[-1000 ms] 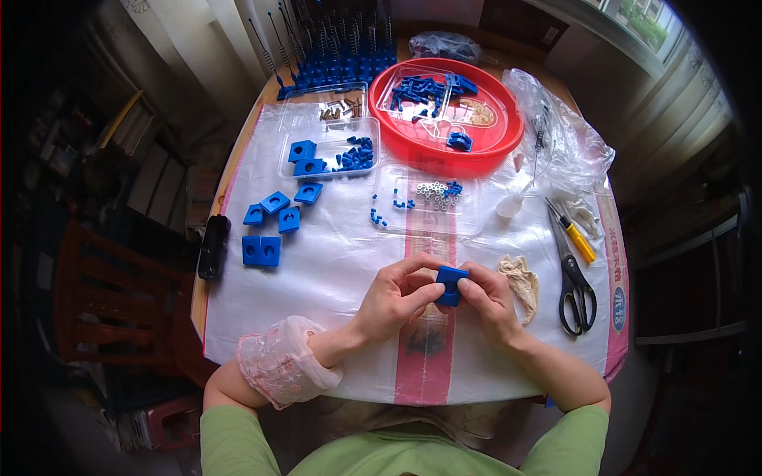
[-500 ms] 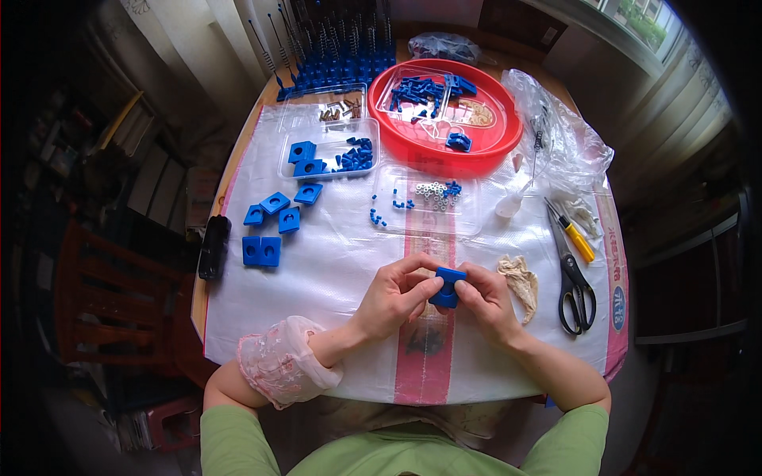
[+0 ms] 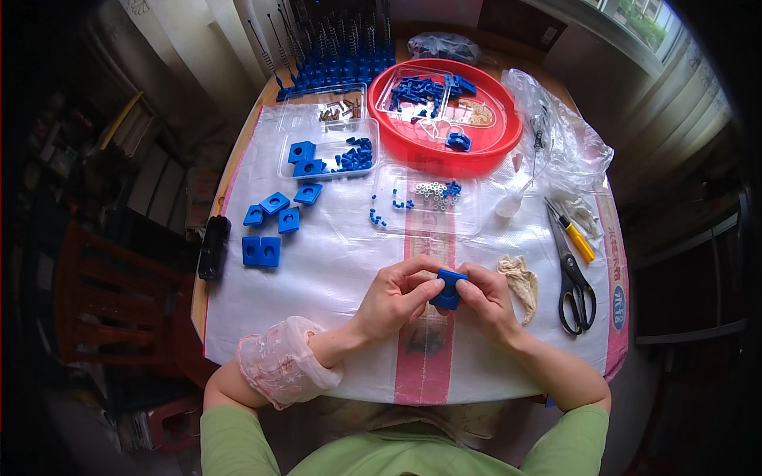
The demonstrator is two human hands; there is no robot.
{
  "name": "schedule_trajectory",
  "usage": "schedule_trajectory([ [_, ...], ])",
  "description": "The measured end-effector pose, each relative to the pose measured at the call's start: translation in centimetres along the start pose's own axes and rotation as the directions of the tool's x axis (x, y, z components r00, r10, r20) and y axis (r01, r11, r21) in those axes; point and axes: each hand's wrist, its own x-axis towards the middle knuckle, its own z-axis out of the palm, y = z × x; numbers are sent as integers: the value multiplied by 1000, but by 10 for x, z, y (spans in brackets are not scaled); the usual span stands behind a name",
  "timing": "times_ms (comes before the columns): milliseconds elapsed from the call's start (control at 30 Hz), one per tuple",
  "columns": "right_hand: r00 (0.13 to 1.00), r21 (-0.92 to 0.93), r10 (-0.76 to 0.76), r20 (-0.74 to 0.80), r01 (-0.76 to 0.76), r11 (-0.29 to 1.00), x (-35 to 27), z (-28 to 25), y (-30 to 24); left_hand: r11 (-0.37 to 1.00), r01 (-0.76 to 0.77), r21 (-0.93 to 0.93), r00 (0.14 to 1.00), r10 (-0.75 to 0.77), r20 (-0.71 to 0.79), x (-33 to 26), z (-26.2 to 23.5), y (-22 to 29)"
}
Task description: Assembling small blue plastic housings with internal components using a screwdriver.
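Observation:
Between my two hands, above the near middle of the table, is a blue plastic block [image 3: 449, 290]. My left hand [image 3: 399, 296] pinches its left side, thumb on the near face. From the right, my right hand [image 3: 486, 300] grips the same block with thumb and fingers. Some fingers are hidden behind it. Several similar blue blocks with round recesses [image 3: 275, 203] lie on the left of the table. Two more blue blocks [image 3: 309, 166] sit in a clear plastic tray [image 3: 286, 164] beside small blue parts [image 3: 354, 155].
A red round tray [image 3: 512, 119] holds blue pieces at the back. White rings [image 3: 432, 193] lie in a clear lid [image 3: 470, 224]. To the right are black scissors [image 3: 577, 293], a yellow-handled tool [image 3: 579, 242] and a beige cloth [image 3: 520, 285]. Blue spring-topped parts [image 3: 341, 67] stand far left.
The blue block has tilted slightly between my fingers, and its top edge sits a little lower. Both hands stay almost in place; nothing else has moved.

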Motion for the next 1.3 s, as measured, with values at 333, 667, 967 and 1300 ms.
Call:
schedule_trajectory([
  [333,999,-52,8,-39,-10,999,1,5,2,1000,-4,8,1000,4,1,-1,0,0],
  [667,1000,-83,-4,-9,3,997,1,3,2,999,26,40,999,-24,-46,-1,1,2],
  [967,1000,-73,-14,-17,13,997,1,4,2,999,5,39,999,-3,-53,0,1,-1],
  [1300,1000,-45,-7,-16,6,999,1,6,0,999,-10,38,999,11,-43,-1,0,-2],
])
